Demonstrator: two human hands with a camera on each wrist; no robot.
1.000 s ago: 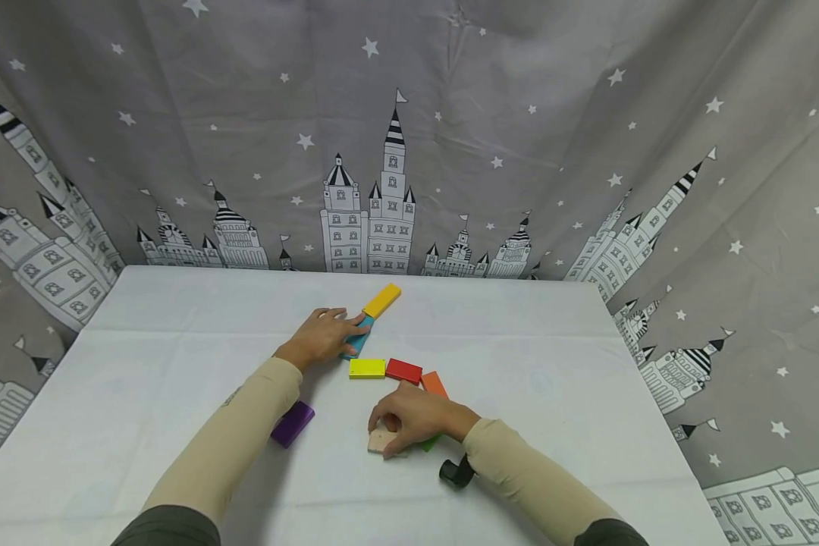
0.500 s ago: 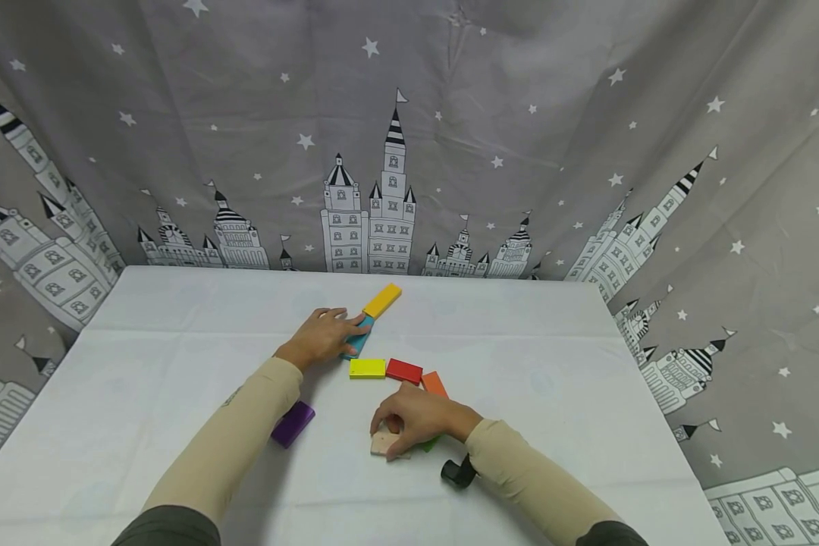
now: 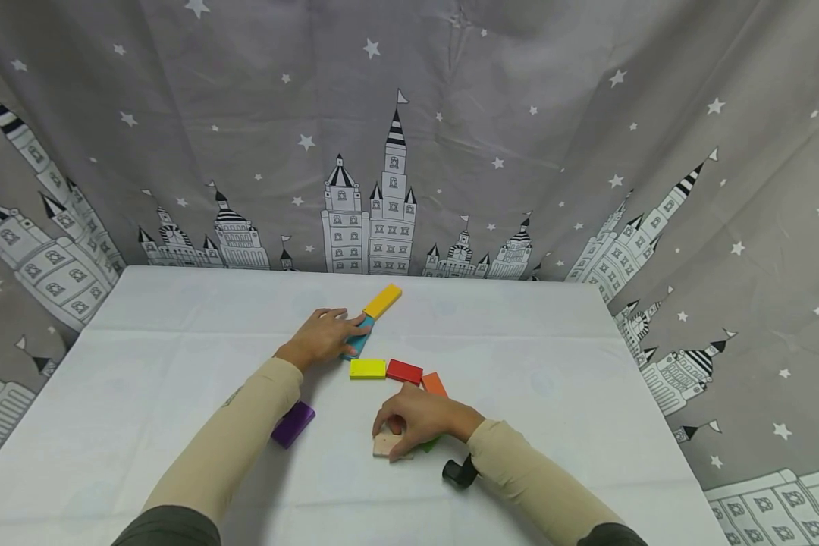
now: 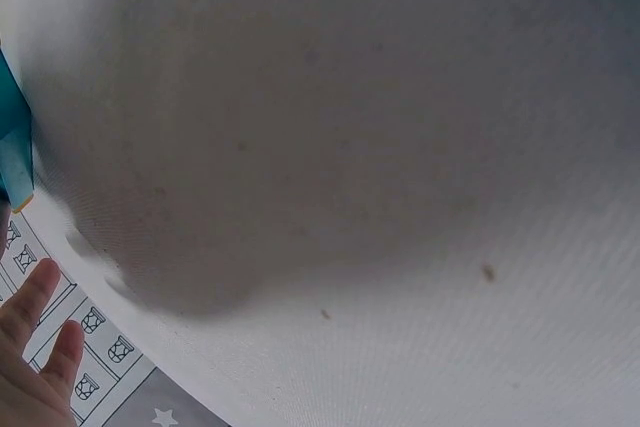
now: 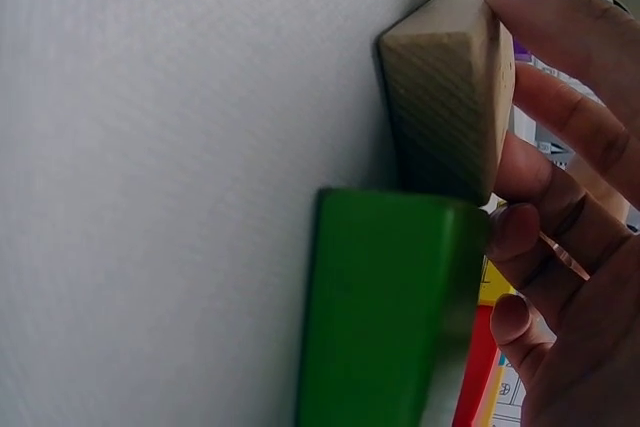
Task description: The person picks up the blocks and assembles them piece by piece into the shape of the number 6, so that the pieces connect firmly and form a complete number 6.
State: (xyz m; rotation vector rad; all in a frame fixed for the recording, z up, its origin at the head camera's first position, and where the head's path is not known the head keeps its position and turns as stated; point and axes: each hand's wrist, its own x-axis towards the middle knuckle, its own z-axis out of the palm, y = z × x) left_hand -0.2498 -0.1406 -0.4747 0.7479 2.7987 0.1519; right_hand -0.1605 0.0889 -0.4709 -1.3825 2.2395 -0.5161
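Observation:
My left hand [image 3: 322, 336] is at a blue block [image 3: 359, 339], its thumb and a fingertip on either side of it; in the left wrist view the blue block [image 4: 14, 137] shows at the edge, with two fingers spread apart from it. A yellow-orange block [image 3: 382, 301] adjoins its far end. My right hand [image 3: 419, 417] pinches a plain wooden block [image 3: 385, 444] lying on the table. Close up in the right wrist view, that wooden block [image 5: 440, 97] sits against or very near the end of a green block [image 5: 390, 307], which my hand mostly covers from above.
Yellow [image 3: 367, 369], red [image 3: 404, 371] and orange [image 3: 434, 384] blocks form a curve leading toward the green one. By my left forearm lies a purple block [image 3: 293, 425]. A black band piece [image 3: 459, 474] hangs at my right wrist. Grey castle-print curtain [image 3: 491, 91] surrounds the white table [image 3: 553, 455].
My right hand has slid the plain wooden block slightly to the right, toward the green block. The left hand stays in place at the blue block.

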